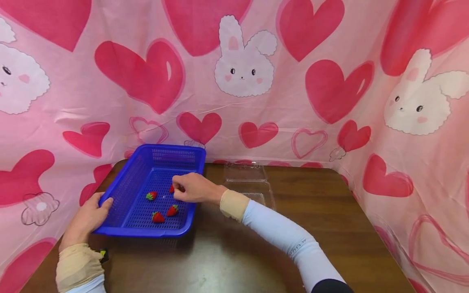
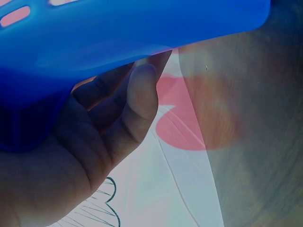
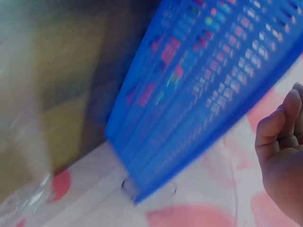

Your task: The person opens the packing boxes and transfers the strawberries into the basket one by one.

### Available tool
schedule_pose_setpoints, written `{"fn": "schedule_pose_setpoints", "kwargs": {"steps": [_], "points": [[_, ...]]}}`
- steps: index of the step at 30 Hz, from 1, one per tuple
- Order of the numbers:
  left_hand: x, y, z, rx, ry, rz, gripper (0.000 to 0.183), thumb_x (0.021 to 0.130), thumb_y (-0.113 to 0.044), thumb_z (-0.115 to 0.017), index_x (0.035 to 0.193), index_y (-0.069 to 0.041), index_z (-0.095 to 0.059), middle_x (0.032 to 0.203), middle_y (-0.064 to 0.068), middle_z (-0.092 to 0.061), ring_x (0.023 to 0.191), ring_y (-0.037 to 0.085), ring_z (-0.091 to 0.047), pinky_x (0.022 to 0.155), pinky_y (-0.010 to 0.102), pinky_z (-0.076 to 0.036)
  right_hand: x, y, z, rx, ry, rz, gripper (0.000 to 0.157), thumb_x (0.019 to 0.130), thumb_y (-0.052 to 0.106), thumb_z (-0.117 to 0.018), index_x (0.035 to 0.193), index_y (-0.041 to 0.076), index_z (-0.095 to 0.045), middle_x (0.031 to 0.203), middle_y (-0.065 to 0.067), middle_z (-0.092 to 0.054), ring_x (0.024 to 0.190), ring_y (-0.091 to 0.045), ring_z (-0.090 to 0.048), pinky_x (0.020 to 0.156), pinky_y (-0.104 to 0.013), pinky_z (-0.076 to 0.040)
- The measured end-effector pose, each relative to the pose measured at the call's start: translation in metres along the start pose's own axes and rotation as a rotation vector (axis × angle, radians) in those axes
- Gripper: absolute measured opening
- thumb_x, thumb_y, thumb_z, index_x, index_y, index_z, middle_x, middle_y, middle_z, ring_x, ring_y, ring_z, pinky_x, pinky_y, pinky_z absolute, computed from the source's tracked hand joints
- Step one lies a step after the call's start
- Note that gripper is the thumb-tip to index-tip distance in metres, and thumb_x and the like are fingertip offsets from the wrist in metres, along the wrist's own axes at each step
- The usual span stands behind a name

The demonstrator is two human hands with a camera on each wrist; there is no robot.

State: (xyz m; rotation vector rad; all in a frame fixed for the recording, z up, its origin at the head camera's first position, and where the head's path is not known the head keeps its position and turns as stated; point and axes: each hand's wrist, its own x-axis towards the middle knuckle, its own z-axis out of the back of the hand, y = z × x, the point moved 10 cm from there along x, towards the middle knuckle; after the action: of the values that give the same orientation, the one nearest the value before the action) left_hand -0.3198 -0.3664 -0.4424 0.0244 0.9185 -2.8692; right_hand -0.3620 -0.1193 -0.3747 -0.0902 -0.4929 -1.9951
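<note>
Cloth (image 1: 286, 97) backs the table (image 1: 315, 199); left fingers (image 2: 142, 94) grip a basket (image 1: 146, 232), right fingers (image 3: 272, 127) curl, hold unclear.

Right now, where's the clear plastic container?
Head view: the clear plastic container sits on the table, toward the back, right of the blue basket, near the pink backdrop.

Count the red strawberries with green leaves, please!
4: in the blue perforated plastic basket, one strawberry left, two near the front, and one partly covered by the bare right hand. More may hide there.
</note>
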Motion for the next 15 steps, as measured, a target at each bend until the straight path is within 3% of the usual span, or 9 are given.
{"fn": "schedule_pose_setpoints", "kwargs": {"steps": [9,15], "points": [[0.000,0.001,-0.001,-0.012,-0.010,-0.009,0.058,0.105,-0.033,-0.034,0.137,0.015,-0.030,0.122,0.044,-0.047,0.102,0.054,-0.052,0.085,0.060,-0.044,-0.048,-0.039,0.044,-0.024,-0.080,-0.071,0.014,0.091,0.015,-0.059,0.079,0.016,-0.051,0.065,0.007,-0.047,0.058,-0.003,-0.045,0.055,-0.016,-0.035],[0.000,0.001,0.000,-0.012,0.005,-0.002,0.059,0.105,-0.034,-0.034,0.138,0.015,-0.030,0.119,0.043,-0.049,0.097,0.052,-0.056,0.081,0.058,-0.046,-0.081,-0.069,0.048,-0.059,-0.025,-0.151,0.011,0.090,0.015,-0.057,0.081,0.018,-0.053,0.066,0.009,-0.049,0.059,-0.003,-0.045,0.057,-0.017,-0.038]]}}
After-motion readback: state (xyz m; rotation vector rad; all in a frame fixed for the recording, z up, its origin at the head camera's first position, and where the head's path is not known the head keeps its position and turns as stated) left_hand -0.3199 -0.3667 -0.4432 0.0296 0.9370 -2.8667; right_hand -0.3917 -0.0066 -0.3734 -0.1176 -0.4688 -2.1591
